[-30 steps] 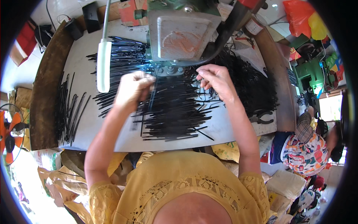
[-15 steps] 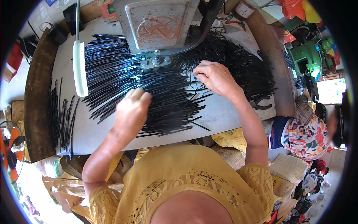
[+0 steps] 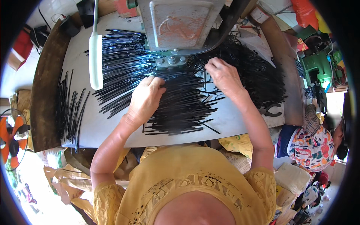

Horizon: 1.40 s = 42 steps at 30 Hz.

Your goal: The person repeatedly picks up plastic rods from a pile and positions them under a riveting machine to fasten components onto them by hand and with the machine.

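My left hand (image 3: 146, 98), its fingers curled together, is over the left side of the middle pile of thin black strips (image 3: 183, 107), in front of the grey machine head (image 3: 182, 24). My right hand (image 3: 227, 79) is pinched closed at the near edge of the tangled black strips (image 3: 258, 71) on the right. I cannot make out what either hand holds. Between the hands, below the machine head, is a small metal plate with bolts (image 3: 171, 60). More black strips (image 3: 122, 69) fan out left of it under a white lamp (image 3: 96, 62).
The pale worktop (image 3: 112, 131) has raised side boards; the left one (image 3: 48, 90) is brown. Several loose strips (image 3: 73, 116) lean there. Pliers (image 3: 270, 111) lie at the right. An orange fan (image 3: 13, 138) stands left. Another person (image 3: 313, 146) sits at a green machine (image 3: 318, 69).
My left hand has moved away from my body, nearer the machine's bolted plate. My right hand has shifted only slightly and remains pinched. The whole view has swung a little.
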Tool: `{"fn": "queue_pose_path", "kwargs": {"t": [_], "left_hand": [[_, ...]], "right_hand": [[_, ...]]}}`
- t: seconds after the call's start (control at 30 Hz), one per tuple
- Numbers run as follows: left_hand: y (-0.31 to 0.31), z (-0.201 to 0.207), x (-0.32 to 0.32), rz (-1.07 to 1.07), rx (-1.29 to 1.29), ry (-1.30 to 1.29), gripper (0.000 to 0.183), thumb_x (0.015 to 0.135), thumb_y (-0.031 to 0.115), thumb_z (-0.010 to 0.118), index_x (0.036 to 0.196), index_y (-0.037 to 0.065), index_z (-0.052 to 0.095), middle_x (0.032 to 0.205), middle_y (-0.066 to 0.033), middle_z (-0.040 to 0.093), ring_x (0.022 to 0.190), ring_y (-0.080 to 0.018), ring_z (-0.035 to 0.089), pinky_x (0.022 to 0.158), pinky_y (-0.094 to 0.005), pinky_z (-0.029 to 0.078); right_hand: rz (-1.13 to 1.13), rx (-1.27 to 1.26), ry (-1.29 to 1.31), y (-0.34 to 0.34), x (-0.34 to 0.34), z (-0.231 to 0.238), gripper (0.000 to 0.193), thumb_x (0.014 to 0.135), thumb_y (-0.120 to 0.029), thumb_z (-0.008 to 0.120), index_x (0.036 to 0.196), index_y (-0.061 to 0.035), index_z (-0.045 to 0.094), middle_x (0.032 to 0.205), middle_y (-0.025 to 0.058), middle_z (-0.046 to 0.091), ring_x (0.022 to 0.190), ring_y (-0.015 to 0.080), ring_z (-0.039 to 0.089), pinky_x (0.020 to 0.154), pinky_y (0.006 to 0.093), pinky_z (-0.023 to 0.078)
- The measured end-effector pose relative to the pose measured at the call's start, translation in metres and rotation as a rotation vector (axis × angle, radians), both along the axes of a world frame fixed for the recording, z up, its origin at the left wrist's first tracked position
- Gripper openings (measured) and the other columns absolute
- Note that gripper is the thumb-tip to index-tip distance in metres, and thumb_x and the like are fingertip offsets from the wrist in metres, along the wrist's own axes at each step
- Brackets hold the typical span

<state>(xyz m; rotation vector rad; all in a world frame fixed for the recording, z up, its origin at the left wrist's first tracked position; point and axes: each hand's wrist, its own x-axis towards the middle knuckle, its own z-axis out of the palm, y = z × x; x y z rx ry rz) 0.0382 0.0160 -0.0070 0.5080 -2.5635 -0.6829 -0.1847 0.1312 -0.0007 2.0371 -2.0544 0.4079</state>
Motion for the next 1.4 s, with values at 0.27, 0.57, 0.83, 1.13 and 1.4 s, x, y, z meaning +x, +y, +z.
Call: {"fn": "queue_pose_path", "kwargs": {"t": [0.27, 0.57, 0.83, 1.13, 1.4], "left_hand": [[0.003, -0.011, 0.005, 0.041, -0.121, -0.112, 0.011, 0.067, 0.005, 0.060, 0.076, 0.003, 0.055, 0.074, -0.0098, 0.049, 0.074, -0.0273, 0.048, 0.065, -0.0346, 0.042], [-0.004, 0.004, -0.010, 0.108, 0.223, 0.122, 0.008, 0.076, 0.006, 0.056, 0.083, 0.003, 0.057, 0.071, -0.0120, 0.050, 0.059, -0.0282, 0.050, 0.054, -0.0349, 0.040], [-0.012, 0.019, -0.016, 0.230, -0.175, 0.105, 0.009, 0.076, 0.009, 0.056, 0.083, 0.004, 0.057, 0.068, -0.0112, 0.050, 0.060, -0.0264, 0.051, 0.055, -0.0327, 0.041], [-0.003, 0.030, 0.004, 0.114, 0.355, 0.066, 0.016, 0.080, 0.003, 0.050, 0.094, 0.001, 0.055, 0.072, -0.0112, 0.056, 0.054, -0.0182, 0.057, 0.051, -0.0265, 0.044], [-0.018, 0.009, -0.012, 0.182, 0.146, 0.095, 0.026, 0.071, -0.003, 0.052, 0.097, 0.000, 0.053, 0.077, -0.0150, 0.055, 0.072, -0.0304, 0.055, 0.064, -0.0341, 0.044]], "right_hand": [[0.039, -0.317, -0.085, -0.008, 0.010, 0.011, 0.015, 0.071, -0.003, 0.057, 0.085, -0.0062, 0.052, 0.076, 0.0065, 0.055, 0.066, 0.0222, 0.057, 0.055, 0.0310, 0.048], [-0.130, -0.069, -1.114, -0.013, 0.031, 0.004, 0.019, 0.085, -0.015, 0.048, 0.100, -0.0034, 0.052, 0.057, 0.0047, 0.053, 0.048, 0.0098, 0.049, 0.045, 0.0237, 0.040], [-0.084, 0.189, -1.542, -0.033, 0.041, 0.011, 0.020, 0.080, -0.008, 0.053, 0.096, 0.0051, 0.056, 0.064, 0.0024, 0.051, 0.047, 0.0022, 0.040, 0.039, 0.0153, 0.032], [-0.093, 0.187, -1.537, -0.038, 0.040, 0.008, 0.018, 0.081, -0.012, 0.053, 0.090, 0.0034, 0.059, 0.062, 0.0016, 0.051, 0.045, 0.0021, 0.039, 0.038, 0.0159, 0.030], [-0.065, 0.124, -1.407, -0.045, 0.042, 0.003, 0.019, 0.082, -0.013, 0.052, 0.089, 0.0030, 0.060, 0.058, -0.0013, 0.047, 0.047, 0.0013, 0.037, 0.039, 0.0162, 0.028]]}}
